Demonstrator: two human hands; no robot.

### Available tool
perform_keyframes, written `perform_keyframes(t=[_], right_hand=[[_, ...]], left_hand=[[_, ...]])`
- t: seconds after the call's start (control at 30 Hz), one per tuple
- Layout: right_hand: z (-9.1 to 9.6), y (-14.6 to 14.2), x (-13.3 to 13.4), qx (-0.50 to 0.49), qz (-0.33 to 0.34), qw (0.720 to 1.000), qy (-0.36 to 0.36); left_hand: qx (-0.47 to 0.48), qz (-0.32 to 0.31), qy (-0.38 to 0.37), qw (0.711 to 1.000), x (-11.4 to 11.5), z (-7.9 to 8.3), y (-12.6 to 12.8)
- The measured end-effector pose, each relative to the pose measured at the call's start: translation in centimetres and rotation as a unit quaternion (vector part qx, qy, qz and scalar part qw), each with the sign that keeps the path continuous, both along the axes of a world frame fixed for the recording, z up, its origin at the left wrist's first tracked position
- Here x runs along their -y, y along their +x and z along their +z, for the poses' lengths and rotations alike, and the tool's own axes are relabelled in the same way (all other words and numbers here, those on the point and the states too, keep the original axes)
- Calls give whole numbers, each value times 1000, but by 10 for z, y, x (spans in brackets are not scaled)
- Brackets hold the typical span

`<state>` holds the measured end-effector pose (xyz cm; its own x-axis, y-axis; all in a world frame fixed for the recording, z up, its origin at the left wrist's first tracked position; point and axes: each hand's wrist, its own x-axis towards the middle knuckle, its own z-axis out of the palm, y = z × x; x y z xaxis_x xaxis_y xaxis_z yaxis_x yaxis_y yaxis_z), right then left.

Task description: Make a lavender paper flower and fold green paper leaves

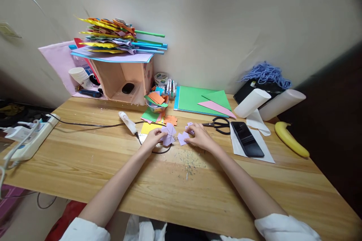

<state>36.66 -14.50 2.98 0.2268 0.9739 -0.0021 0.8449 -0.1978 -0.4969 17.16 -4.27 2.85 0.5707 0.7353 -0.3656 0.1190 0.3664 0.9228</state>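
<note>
My left hand [152, 138] pinches a folded lilac paper flower [169, 134] at its left edge, just above the wooden table [85, 158]. My right hand [198, 135] has its fingers closed on a small lilac paper piece [182, 138] right beside the flower. Another lilac scrap [189, 124] lies just behind that hand. Both hands work close together at the table's middle.
Black scissors [220, 124], a black phone [246, 138] on white paper, two white rolls [251, 102], a banana [290, 139] and blue yarn [266, 73] lie right. A glue gun [128, 122], a scrap bowl [155, 103], green sheets [195, 99] and a box [121, 79] topped with coloured paper stand behind. A power strip [31, 139] sits left.
</note>
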Motion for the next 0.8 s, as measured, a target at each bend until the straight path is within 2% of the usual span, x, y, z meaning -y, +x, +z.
perform_keyframes(t=[0.1, 0.2, 0.27, 0.33, 0.47, 0.57, 0.63, 0.7, 0.8], right_hand=[[-3, -1, -4, -36, -12, 999, -3], [-2, -1, -5, -153, -24, 988, -3], [2, -4, -5, -259, -40, 965, 8], [8, -8, -4, -349, -58, 934, 49], [14, -21, -3, -467, -105, 870, 117], [14, -25, -2, -512, -142, 834, 148], [12, -26, -1, -520, -158, 820, 180], [10, -27, -1, -518, -163, 817, 192], [8, -33, -1, -513, -164, 825, 172]], left_hand=[[8, 0, 3, 1000, -2, -3, -1], [21, 2, 5, 1000, -3, -4, -1], [31, 4, 6, 999, -2, -3, -1], [40, 9, 10, 999, -1, -3, -1], [47, 29, 15, 998, -1, -1, -1], [51, 48, 16, 997, -1, -1, -1], [54, 57, 17, 997, -2, -1, -2], [59, 56, 15, 997, -2, 0, -2], [69, 36, 20, 997, 0, 1, -1]])
